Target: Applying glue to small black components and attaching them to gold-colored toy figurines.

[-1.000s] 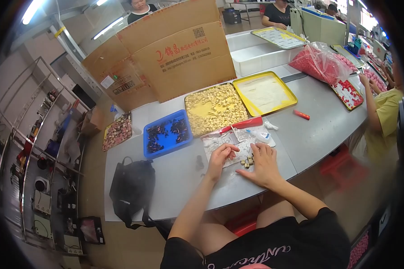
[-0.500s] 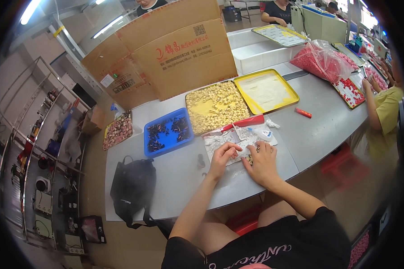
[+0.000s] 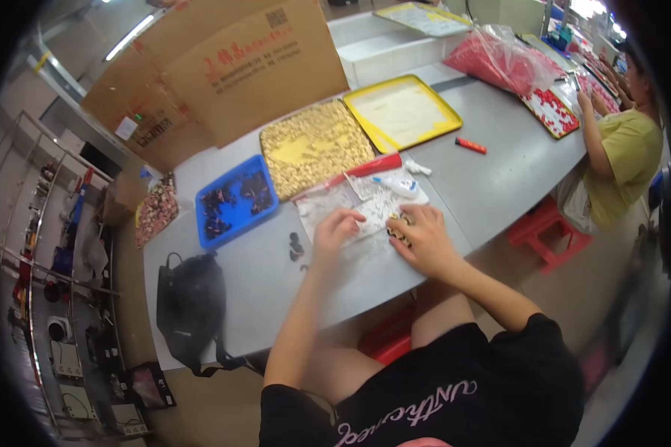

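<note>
My right hand (image 3: 427, 240) rests at the work spot, fingers bent round a small cluster of black-and-cream pieces (image 3: 399, 232). Just left of it, my left hand (image 3: 337, 232) is raised a little with its fingers curled to a pinch; anything between them is too small and blurred to make out. Beneath both lies a stained white sheet (image 3: 317, 207) with a red edge. A small white squeeze bottle with a blue tip (image 3: 404, 186) lies on the sheet beyond my right hand. Crumpled white tissue (image 3: 418, 168) sits beside it.
Beyond the sheet are a blue tray (image 3: 236, 232) of dark pieces, a tray of yellowish pieces (image 3: 313, 145) and a yellow-rimmed tray (image 3: 402, 112). A red marker-like stick (image 3: 470, 146) lies right. A black bag (image 3: 191, 305) is at left. A co-worker (image 3: 619, 153) sits at right.
The view has shifted, so the table's things appear further left and higher. My left hand has moved slightly away from my right hand, which stays on the pieces.
</note>
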A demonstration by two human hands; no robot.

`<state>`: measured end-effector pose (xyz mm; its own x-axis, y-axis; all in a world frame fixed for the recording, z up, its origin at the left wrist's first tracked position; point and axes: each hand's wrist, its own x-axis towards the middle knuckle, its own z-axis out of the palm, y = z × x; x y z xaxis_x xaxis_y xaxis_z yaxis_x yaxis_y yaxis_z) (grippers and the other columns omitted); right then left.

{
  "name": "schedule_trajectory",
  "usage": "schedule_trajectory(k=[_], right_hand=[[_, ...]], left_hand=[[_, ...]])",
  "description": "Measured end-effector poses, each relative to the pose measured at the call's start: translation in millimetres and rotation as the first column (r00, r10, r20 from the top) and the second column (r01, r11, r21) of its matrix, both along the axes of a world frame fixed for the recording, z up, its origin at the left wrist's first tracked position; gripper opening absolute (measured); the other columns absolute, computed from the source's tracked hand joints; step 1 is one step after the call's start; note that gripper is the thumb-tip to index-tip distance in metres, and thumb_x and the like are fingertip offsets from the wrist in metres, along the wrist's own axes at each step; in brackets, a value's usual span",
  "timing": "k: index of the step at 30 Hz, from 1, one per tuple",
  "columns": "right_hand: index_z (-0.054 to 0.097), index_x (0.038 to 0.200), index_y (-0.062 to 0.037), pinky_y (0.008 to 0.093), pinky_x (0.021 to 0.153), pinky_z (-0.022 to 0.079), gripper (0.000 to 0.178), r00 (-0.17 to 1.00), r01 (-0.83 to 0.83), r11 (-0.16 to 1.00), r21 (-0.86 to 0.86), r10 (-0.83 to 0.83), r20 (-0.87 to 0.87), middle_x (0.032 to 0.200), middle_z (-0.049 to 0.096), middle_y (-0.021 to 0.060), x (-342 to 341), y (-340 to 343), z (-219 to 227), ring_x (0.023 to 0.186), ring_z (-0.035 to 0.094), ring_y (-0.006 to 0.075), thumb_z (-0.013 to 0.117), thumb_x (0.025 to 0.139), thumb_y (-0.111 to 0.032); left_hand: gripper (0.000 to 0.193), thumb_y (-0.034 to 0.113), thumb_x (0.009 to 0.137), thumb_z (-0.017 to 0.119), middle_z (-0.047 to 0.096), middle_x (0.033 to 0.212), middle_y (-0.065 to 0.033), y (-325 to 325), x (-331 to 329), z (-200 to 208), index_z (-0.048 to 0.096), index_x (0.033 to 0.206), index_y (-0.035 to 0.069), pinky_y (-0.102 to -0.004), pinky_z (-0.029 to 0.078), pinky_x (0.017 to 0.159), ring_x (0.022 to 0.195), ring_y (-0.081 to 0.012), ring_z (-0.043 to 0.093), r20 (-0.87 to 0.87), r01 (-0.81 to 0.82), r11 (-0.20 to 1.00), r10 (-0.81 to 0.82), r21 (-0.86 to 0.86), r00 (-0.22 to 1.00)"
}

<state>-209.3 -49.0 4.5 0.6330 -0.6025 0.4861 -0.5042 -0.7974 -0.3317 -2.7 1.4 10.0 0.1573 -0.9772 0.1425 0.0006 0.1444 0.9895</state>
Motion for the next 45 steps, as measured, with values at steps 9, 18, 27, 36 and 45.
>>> schedule_trajectory(k=[9,18,27,36,45], right_hand=[[0.045,0.125,-0.0102,0.0446,0.101,0.033,0.063,0.998,-0.057,0.989,0.139,0.056,0.014,0.127,0.039,0.0197,-19,-8,5,0.118,0.039,0.0381,0.068,0.075,-0.04],[0.047,0.129,-0.0199,0.0452,0.104,0.03,0.058,0.981,-0.075,0.997,0.007,0.075,-0.178,0.139,0.034,0.013,-10,-9,6,0.127,0.032,0.0339,0.065,0.078,-0.04],[0.054,0.121,-0.0159,0.0438,0.102,0.032,0.043,0.964,-0.237,0.97,-0.054,0.227,-0.14,0.129,0.046,0.0116,1,-21,4,0.12,0.04,0.0314,0.061,0.082,-0.033],[0.061,0.096,-0.0103,0.043,0.101,0.035,0.023,0.931,-0.355,0.933,0.054,0.358,-0.069,0.116,0.055,0.0069,-15,-25,3,0.118,0.044,0.0285,0.068,0.074,-0.013],[0.057,0.118,-0.0179,0.0486,0.106,0.028,0.051,0.974,-0.203,0.977,0.071,0.208,-0.087,0.134,0.042,0.012,-38,-22,19,0.127,0.035,0.0345,0.074,0.071,-0.029]], left_hand=[[0.025,0.023,0.087,0.051,0.06,0.089,-0.003,-5,6,-5,0.062,0.091,0.001,-0.0245,0.041,0.076,0.08,-0.0103,0.051,0.053,0.042,0.997,-0.039,-0.06,0.998],[0.021,0.018,0.088,0.049,0.058,0.086,-0.0022,-1,-1,-4,0.06,0.091,0.001,-0.022,0.039,0.073,0.077,-0.0078,0.047,0.091,0.031,0.999,-0.027,-0.045,0.995],[0.01,0.008,0.082,0.054,0.06,0.076,-0.0078,-1,-6,-1,0.061,0.08,0.0,-0.026,0.042,0.062,0.065,-0.0141,0.053,0.419,-0.009,0.986,0.079,-0.166,0.905],[0.007,0.006,0.079,0.056,0.058,0.073,-0.0082,-2,-5,-2,0.061,0.079,0.001,-0.0272,0.041,0.06,0.064,-0.0168,0.052,0.484,-0.009,0.987,0.087,-0.16,0.871],[0.005,0.006,0.078,0.057,0.058,0.074,-0.0082,-2,-5,-2,0.06,0.079,0.002,-0.0276,0.042,0.06,0.064,-0.0175,0.052,0.502,0.019,0.984,0.074,-0.176,0.862]])
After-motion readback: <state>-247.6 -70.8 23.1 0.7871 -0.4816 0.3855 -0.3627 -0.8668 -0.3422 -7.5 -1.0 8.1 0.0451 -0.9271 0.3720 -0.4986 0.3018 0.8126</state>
